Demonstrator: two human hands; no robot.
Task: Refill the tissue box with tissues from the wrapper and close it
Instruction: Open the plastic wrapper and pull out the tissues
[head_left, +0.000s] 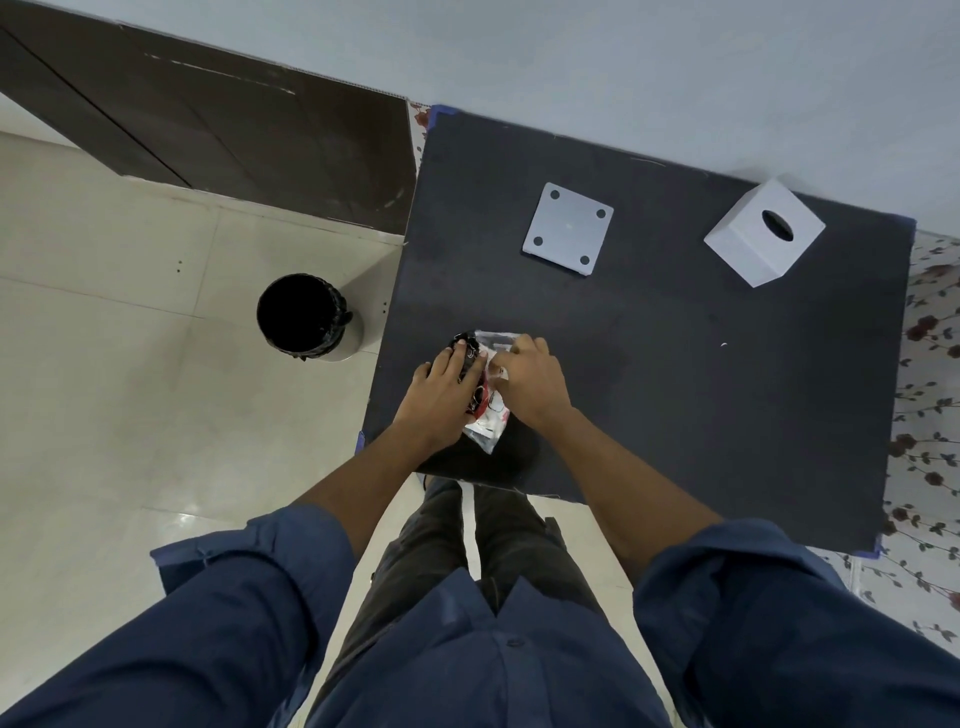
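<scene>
Nearest the viewer: two rolled navy sleeves, forearms bare, reaching forward over the near edge of a dark grey table. Left hand: palm down, fingers curled over the black-printed left side of a tissue wrapper, gripping it. Right hand: palm down, fingertips pinched on the wrapper's upper right part beside the left hand's fingers; the two hands nearly touch. Tissue wrapper: crinkled clear plastic with black, red and white print, lying on the table near its near-left corner, directly under and between both hands; one clear end sticks out toward the viewer below the wrists. Whether tissues are still inside cannot be told. Left of the hands, on the pale tiled floor just beside the table: a round waste bin with a black liner. Beyond the hands, well apart from them: a white square base panel lying flat, four dark round pads at its corners facing up. Further right of the panel and apart from it: a white cube tissue box, resting with its oval opening facing up and toward the viewer. Far left beyond the bin: a dark brown door. Behind the table: a plain pale wall.
</scene>
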